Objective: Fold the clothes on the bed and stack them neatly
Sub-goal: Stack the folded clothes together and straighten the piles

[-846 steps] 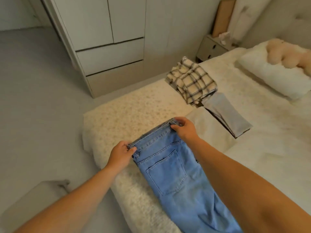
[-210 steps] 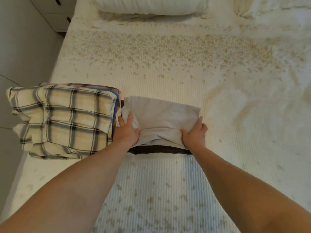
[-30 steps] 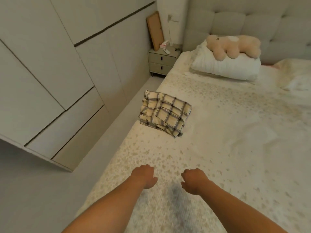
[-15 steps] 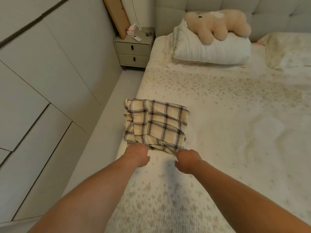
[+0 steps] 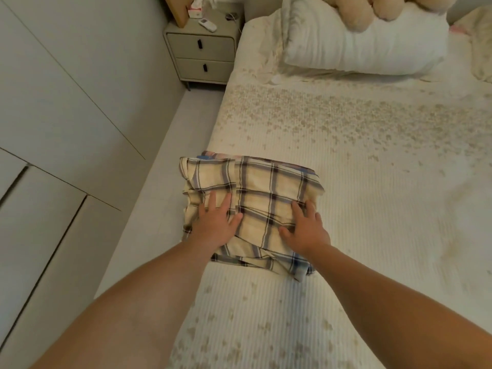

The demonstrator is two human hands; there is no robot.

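A folded cream shirt with a dark plaid pattern [image 5: 263,190] tops a stack of clothes near the left edge of the bed [image 5: 372,209]. Blue and pinkish edges of other garments peek out at the stack's far side. My left hand [image 5: 215,222] lies flat on the left half of the shirt, fingers straight and spread. My right hand [image 5: 306,227] lies flat on the right half, fingers spread toward the stack's right edge. Both hands press down on the cloth and hold nothing.
A white pillow [image 5: 359,41] with a beige plush toy [image 5: 372,9] lies at the head of the bed. A grey two-drawer nightstand [image 5: 202,51] stands beside it. White wardrobe doors [image 5: 66,102] line the left, across a narrow strip of floor.
My hands were loosely curled in front of the stack half a second ago; now both have reached forward and lie flat on top of the plaid shirt. The view has moved closer.
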